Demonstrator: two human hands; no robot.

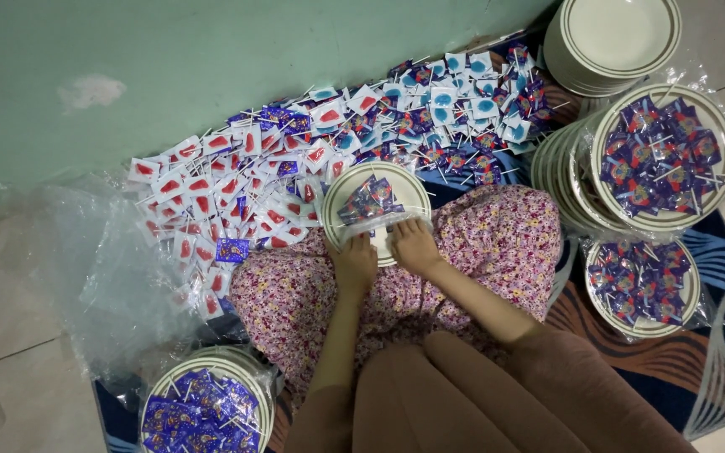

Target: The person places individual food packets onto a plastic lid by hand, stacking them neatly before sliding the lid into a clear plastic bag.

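Left hand and right hand both pinch clear wrap shut at the near rim of a plate, steadied on the lap. Purple lollipops sit just beyond fingers. Loose lollipop heap lies farther out; wrapped plates off right.

One head-worn camera looks steeply down (from fairly close) over the person's lap toward the wall.

Lollipops on plate, plate on lap
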